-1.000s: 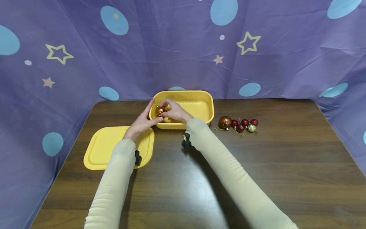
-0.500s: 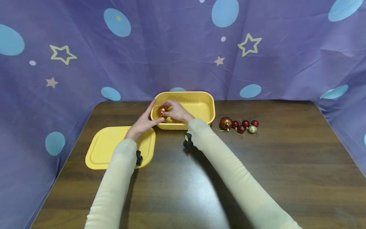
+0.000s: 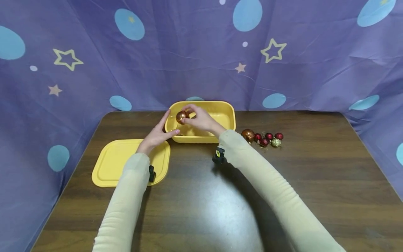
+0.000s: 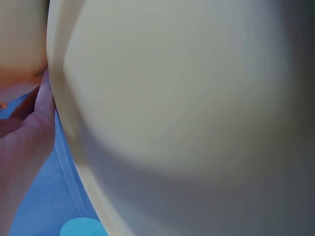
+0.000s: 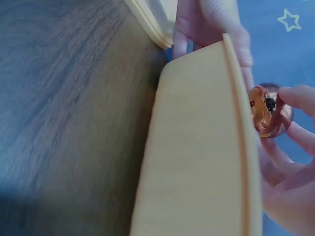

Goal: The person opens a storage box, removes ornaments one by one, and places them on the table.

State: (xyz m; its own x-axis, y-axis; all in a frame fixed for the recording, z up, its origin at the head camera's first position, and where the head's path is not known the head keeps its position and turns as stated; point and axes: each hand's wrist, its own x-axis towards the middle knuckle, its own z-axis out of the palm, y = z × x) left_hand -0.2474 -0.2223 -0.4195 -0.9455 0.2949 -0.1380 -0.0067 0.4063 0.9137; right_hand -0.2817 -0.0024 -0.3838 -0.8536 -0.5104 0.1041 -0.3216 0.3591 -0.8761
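Note:
In the head view, my right hand point(image 3: 201, 119) pinches a shiny copper-orange bauble point(image 3: 181, 117) between thumb and fingers over the left end of the yellow plastic box point(image 3: 226, 137). The right wrist view places this bauble point(image 5: 271, 110) just above the box's rim, held by the right hand point(image 5: 290, 182). My left hand point(image 3: 157, 135) rests on the box's left end, thumb and fingers spread and fairly straight around the corner. Close up in the left wrist view, the box wall point(image 4: 172, 98) fills most of the picture. What lies at the box's bottom left is partly hidden.
Flat on the table point(image 3: 283, 196), the yellow lid point(image 3: 114, 164) lies left of the box, partly under the left forearm. Right of the box sit a large copper-orange bauble point(image 3: 247, 135), several small red baubles point(image 3: 268, 136) and a gold one point(image 3: 276, 142). A purple curtain point(image 3: 195, 77) hangs behind.
My right hand has lifted the copper-orange bauble from inside the box's left end, moving slightly up and right. The left hand stays at the box corner.

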